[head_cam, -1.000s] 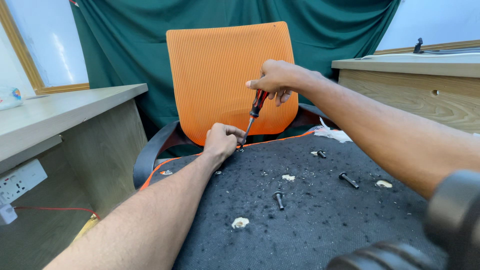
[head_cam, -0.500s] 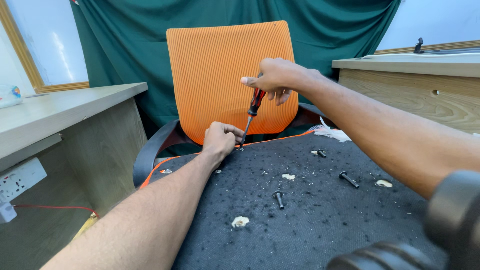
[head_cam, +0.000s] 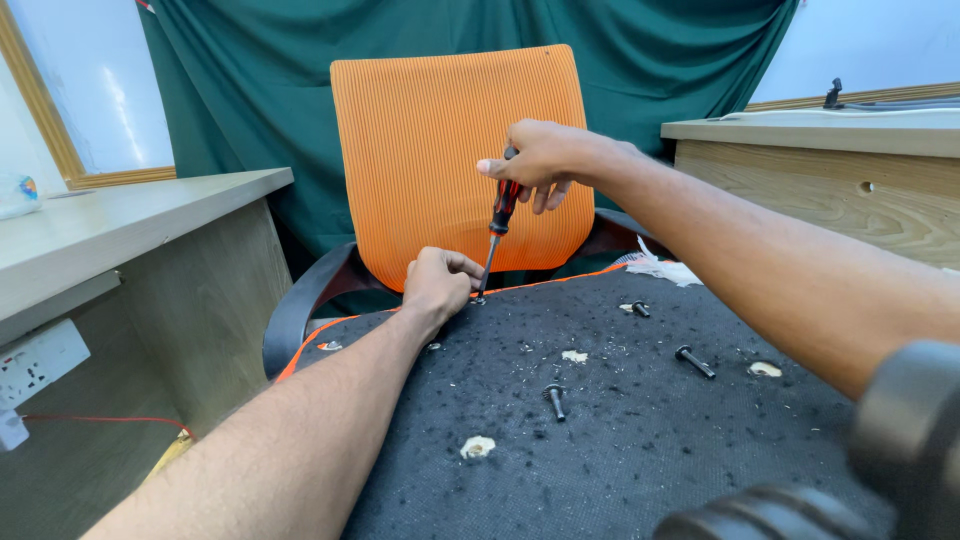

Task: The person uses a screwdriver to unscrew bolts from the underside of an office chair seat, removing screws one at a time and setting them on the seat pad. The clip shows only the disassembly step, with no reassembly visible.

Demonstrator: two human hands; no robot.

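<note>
The right hand point(head_cam: 535, 160) grips the red-and-black screwdriver point(head_cam: 497, 228) upright, its tip at the far edge of the black chair-seat underside point(head_cam: 620, 440), below the orange backrest point(head_cam: 460, 150). The left hand point(head_cam: 438, 283), clenched, steadies beside the tip. Best keep the shaft vertical, pressing down firmly.
</note>
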